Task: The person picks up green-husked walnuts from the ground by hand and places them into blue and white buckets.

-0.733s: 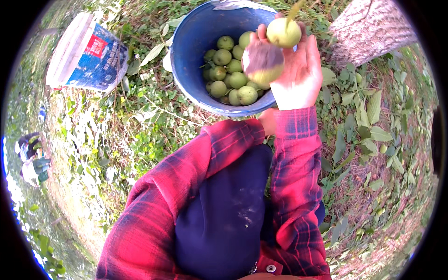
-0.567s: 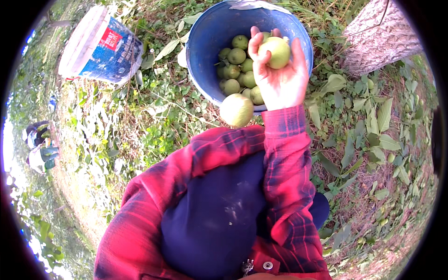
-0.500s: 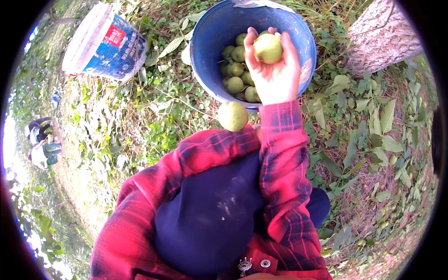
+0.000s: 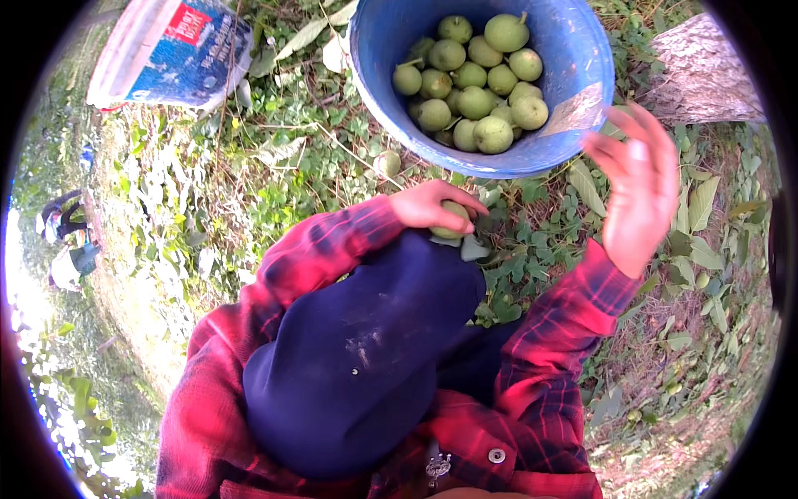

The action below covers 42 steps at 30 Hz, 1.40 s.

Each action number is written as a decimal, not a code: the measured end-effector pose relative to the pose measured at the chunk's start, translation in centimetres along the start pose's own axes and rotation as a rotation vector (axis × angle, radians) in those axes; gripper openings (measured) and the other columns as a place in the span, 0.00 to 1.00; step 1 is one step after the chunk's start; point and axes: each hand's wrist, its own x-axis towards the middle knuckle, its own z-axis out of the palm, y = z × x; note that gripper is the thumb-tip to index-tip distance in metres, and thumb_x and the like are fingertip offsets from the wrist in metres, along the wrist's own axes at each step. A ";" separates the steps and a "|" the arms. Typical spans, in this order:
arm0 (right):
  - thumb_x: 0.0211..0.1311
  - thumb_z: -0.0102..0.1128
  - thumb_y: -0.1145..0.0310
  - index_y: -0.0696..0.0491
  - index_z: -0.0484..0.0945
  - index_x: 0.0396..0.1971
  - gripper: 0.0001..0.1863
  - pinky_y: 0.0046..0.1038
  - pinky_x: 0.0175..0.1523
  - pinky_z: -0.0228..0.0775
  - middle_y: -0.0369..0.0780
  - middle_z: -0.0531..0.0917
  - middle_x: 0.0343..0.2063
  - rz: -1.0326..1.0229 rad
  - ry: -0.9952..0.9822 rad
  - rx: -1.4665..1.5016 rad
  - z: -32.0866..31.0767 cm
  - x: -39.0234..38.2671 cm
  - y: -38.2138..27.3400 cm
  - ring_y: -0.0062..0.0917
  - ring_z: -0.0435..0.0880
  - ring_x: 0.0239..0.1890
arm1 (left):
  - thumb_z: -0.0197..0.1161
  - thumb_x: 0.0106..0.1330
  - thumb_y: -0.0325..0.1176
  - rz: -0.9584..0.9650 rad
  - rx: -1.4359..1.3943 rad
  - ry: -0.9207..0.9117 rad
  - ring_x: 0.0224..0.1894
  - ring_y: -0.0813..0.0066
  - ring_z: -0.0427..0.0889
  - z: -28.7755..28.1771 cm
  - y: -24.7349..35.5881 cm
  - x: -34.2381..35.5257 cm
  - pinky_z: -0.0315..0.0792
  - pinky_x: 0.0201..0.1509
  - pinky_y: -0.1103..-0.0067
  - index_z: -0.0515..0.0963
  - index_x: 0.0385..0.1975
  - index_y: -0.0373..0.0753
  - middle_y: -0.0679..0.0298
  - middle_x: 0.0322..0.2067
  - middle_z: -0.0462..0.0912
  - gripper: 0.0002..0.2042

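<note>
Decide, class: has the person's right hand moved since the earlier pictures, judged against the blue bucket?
Yes. The right hand, earlier held over the blue bucket with a green fruit, now sits empty and open outside the rim, to the bucket's right and lower.

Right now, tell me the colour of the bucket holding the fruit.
Blue. The bucket is blue inside and out, filled with green fruit; the head view shows it.

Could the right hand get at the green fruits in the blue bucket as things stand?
Probably yes: the right hand is open and empty beside the blue bucket, whose top is uncovered, with the green fruits exposed.
</note>
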 end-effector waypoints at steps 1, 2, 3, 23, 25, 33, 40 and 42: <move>0.52 0.44 0.74 0.61 0.64 0.41 0.14 0.27 0.38 0.70 0.45 0.72 0.36 -0.020 0.174 -0.111 -2.3 -0.1 -0.5 0.27 0.74 0.32 | 0.56 0.48 0.34 0.014 0.097 0.059 0.39 0.75 0.71 0.1 2.0 -1.1 0.65 0.43 0.78 0.66 0.44 0.35 0.59 0.38 0.73 0.21; 0.52 0.44 0.74 0.61 0.64 0.41 0.14 0.27 0.37 0.70 0.45 0.72 0.36 0.041 0.274 -0.186 -3.9 -0.4 0.2 0.27 0.74 0.32 | 0.56 0.48 0.36 0.179 0.146 0.181 0.36 0.74 0.72 0.1 3.1 -2.3 0.66 0.40 0.80 0.67 0.43 0.34 0.59 0.37 0.73 0.21; 0.53 0.44 0.74 0.61 0.65 0.40 0.14 0.26 0.36 0.71 0.45 0.72 0.35 0.093 0.383 -0.263 -5.3 -0.9 1.3 0.27 0.74 0.32 | 0.56 0.49 0.39 0.350 0.194 0.298 0.34 0.73 0.74 -0.1 4.4 -3.1 0.68 0.38 0.82 0.67 0.42 0.33 0.58 0.36 0.74 0.22; 0.47 0.53 0.66 0.57 0.68 0.36 0.16 0.29 0.46 0.59 0.43 0.71 0.35 0.709 -0.466 -1.234 -18.7 -32.1 12.5 0.28 0.69 0.39 | 0.49 0.54 0.34 0.026 0.973 0.746 0.35 0.55 0.70 -7.1 -12.6 1.3 0.65 0.38 0.70 0.70 0.32 0.37 0.50 0.29 0.69 0.10; 0.46 0.54 0.67 0.56 0.67 0.37 0.17 0.29 0.47 0.58 0.43 0.71 0.35 0.771 -0.420 -1.283 -17.1 -34.9 14.4 0.29 0.68 0.40 | 0.49 0.54 0.36 -0.208 1.020 0.515 0.34 0.55 0.70 -6.4 -10.7 2.7 0.66 0.37 0.68 0.70 0.34 0.39 0.51 0.31 0.69 0.11; 0.43 0.56 0.69 0.56 0.65 0.39 0.20 0.30 0.51 0.54 0.46 0.67 0.39 0.457 0.298 -1.112 -13.7 -39.1 12.6 0.34 0.65 0.45 | 0.58 0.45 0.34 -0.114 1.150 0.397 0.30 0.62 0.73 -5.3 -12.1 -2.3 0.67 0.36 0.76 0.71 0.31 0.39 0.59 0.28 0.72 0.13; 0.43 0.58 0.69 0.55 0.68 0.35 0.16 0.22 0.29 0.68 0.38 0.73 0.21 0.672 0.925 -0.436 -16.1 -43.4 12.4 0.22 0.73 0.22 | 0.59 0.43 0.32 0.143 1.295 0.646 0.30 0.68 0.74 -11.5 -0.1 -9.3 0.67 0.35 0.80 0.72 0.31 0.39 0.60 0.29 0.74 0.14; 0.35 0.63 0.67 0.51 0.65 0.40 0.26 0.27 0.37 0.67 0.43 0.70 0.31 0.814 0.614 -1.001 -15.0 -40.3 12.2 0.33 0.73 0.32 | 0.60 0.43 0.32 0.053 0.898 0.817 0.32 0.71 0.73 -9.2 2.2 -10.6 0.67 0.37 0.81 0.71 0.33 0.39 0.60 0.29 0.74 0.15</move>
